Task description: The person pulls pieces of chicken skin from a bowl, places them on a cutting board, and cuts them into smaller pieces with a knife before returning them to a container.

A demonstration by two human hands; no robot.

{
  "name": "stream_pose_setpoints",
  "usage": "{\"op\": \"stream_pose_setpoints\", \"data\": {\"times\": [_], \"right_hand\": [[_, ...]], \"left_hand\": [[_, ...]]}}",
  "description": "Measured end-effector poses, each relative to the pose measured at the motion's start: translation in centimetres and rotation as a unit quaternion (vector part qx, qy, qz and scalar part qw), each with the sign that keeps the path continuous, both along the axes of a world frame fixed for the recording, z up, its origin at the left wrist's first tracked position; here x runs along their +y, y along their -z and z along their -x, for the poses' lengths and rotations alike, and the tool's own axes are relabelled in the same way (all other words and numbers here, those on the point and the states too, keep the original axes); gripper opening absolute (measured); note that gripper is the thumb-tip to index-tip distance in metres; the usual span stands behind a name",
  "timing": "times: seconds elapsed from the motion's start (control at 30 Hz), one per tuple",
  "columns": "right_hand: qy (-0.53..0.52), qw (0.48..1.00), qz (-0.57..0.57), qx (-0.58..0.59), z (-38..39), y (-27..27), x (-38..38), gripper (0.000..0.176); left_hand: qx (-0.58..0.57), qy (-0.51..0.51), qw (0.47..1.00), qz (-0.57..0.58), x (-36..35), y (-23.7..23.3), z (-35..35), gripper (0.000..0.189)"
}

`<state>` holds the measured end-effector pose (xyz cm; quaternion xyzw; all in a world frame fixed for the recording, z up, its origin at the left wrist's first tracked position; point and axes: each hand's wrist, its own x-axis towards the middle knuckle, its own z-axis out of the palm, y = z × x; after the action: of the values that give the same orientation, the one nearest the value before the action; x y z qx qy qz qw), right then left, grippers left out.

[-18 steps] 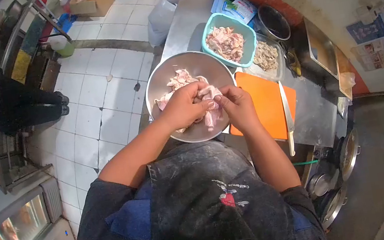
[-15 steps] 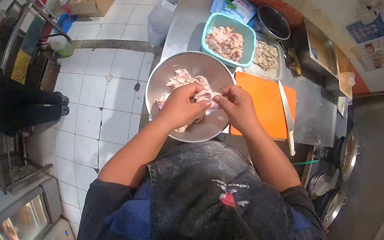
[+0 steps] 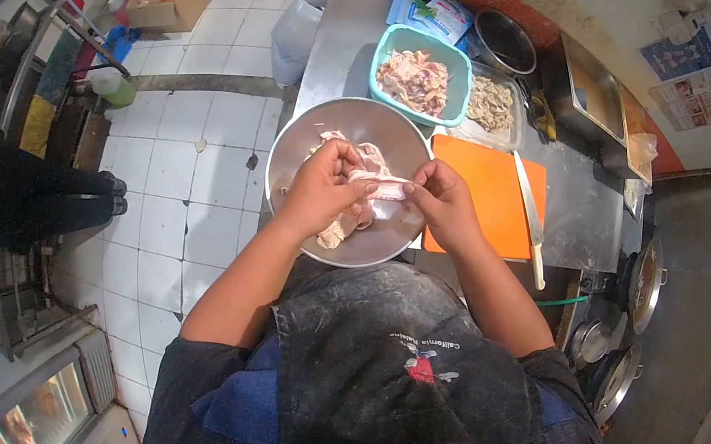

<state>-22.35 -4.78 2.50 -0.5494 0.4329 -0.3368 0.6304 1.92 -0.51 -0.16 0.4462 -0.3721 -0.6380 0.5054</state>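
Left hand (image 3: pixel 323 192): curled shut, with thumb and fingers pinching one end of a strip of raw meat (image 3: pixel 384 188); the forearm reaches in from the left of the view.
Right hand (image 3: pixel 443 197): fingertips pinched tight on the strip's other end. The two hands are a little apart, so the strip is stretched taut between them, probably to open it out and get a clear look at it.
Strip of raw meat: pale pink and thin, held in the air above the right half of the metal bowl (image 3: pixel 284 150) (anything that drips or tears off would land inside).
Metal bowl: wide and shiny, at the counter's near edge right in front of the person's dark apron (image 3: pixel 379 367). More raw meat (image 3: pixel 339 224) lies on its bottom, under the left hand.
Teal basin (image 3: pixel 375 70): just beyond the bowl, with more pink meat in it, within easy reach of either hand.
Pale chopped pieces (image 3: pixel 488 101): a heap just right of the basin.
Orange cutting board (image 3: pixel 486 192): flat on the steel counter (image 3: pixel 576 206), touching the bowl's right side and bare on top.
Knife (image 3: pixel 525 195): lies along the board's right edge with its handle toward the person, apart from both hands and seemingly parked on the right hand's side.
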Motion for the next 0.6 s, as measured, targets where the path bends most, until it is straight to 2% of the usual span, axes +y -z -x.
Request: {"op": "stream_pose_setpoints", "data": {"times": [0.1, 0.17, 0.2, 0.27, 0.3, 0.33, 0.37, 0.4, 0.43, 0.47, 0.5, 0.57, 0.6], "right_hand": [[-0.005, 1.000, 0.008, 0.015, 0.4, 0.5, 0.2, 0.015], [-0.046, 0.978, 0.108, 0.169, 0.7, 0.2, 0.3, 0.017], [-0.046, 0.978, 0.108, 0.170, 0.7, -0.3, 0.4, 0.017], [-0.131, 0.933, 0.164, 0.291, 0.5, -1.4, 0.4, 0.020], [-0.130, 0.933, 0.164, 0.292, 0.5, -1.6, 0.3, 0.020], [-0.189, 0.914, 0.151, 0.326, 0.5, -1.8, 0.1, 0.023], [-0.247, 0.890, 0.137, 0.359, 0.5, -2.0, 0.0, 0.029], [-0.246, 0.890, 0.137, 0.359, 0.1, -2.3, 0.1, 0.029], [-0.153, 0.909, 0.211, 0.326, -0.7, -2.5, 0.5, 0.031], [-0.057, 0.914, 0.280, 0.287, -1.2, -2.7, 0.7, 0.033], [-0.056, 0.914, 0.280, 0.287, -1.4, -2.8, 0.3, 0.033], [-0.139, 0.956, 0.243, 0.093, -1.9, -2.9, -0.8, 0.036], [-0.138, 0.956, 0.243, 0.094, -1.7, -2.7, -1.0, 0.036]], "left_hand": [[-0.026, -0.001, 0.999, 0.027, -0.4, -0.4, -0.8, 0.034], [-0.005, -0.020, 0.999, 0.039, -0.7, -0.6, -0.8, 0.035], [0.016, -0.040, 0.998, 0.053, -0.8, -0.7, -0.8, 0.037], [0.008, -0.035, 0.997, 0.072, -0.8, -1.3, -0.7, 0.034], [-0.002, -0.031, 0.995, 0.091, -0.9, -1.7, -0.7, 0.031], [-0.001, -0.030, 0.995, 0.091, -1.0, -2.2, -0.7, 0.031], [-0.082, 0.020, 0.987, 0.135, -1.1, -2.9, -0.7, 0.033], [-0.163, 0.069, 0.968, 0.178, -1.2, -3.7, -0.8, 0.036], [-0.163, 0.070, 0.968, 0.179, -1.3, -4.7, -0.8, 0.036], [-0.223, 0.124, 0.948, 0.189, -1.4, -5.9, -0.6, 0.036], [-0.281, 0.177, 0.922, 0.198, -1.5, -7.1, -0.4, 0.037], [-0.291, 0.190, 0.908, 0.235, -1.6, -8.8, -0.3, 0.037], [-0.306, 0.195, 0.896, 0.254, -1.7, -9.3, -0.4, 0.036]]}}
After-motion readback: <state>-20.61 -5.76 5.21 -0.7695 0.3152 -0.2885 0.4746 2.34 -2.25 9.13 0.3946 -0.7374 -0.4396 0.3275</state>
